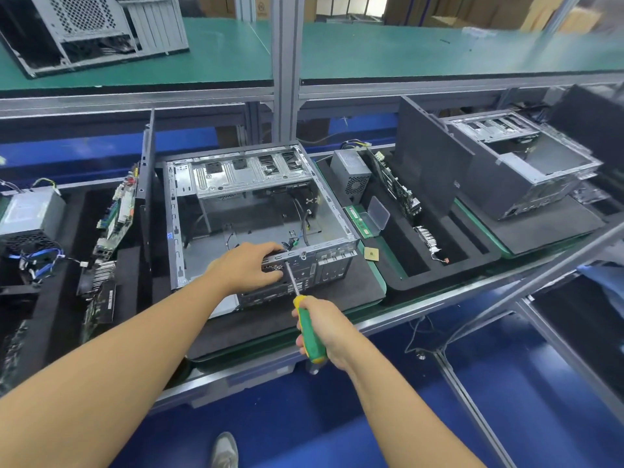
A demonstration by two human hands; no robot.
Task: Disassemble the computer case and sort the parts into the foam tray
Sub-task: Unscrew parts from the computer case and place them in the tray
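The computer case lies open side up on the foam tray by the counter edge; left hand fingers curl over its near rim; right hand fingers wrap the screwdriver, tip against the rear panel.

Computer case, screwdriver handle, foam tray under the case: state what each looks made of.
Computer case: bare sheet metal, probably steel. It is dull silver-grey with stamped slots and folded edges.
Screwdriver handle: looks like moulded plastic, smooth green with yellow ends. It may have a rubbery coating, but that cannot be told.
Foam tray: matte black foam with no shine and a green border, material unclear.
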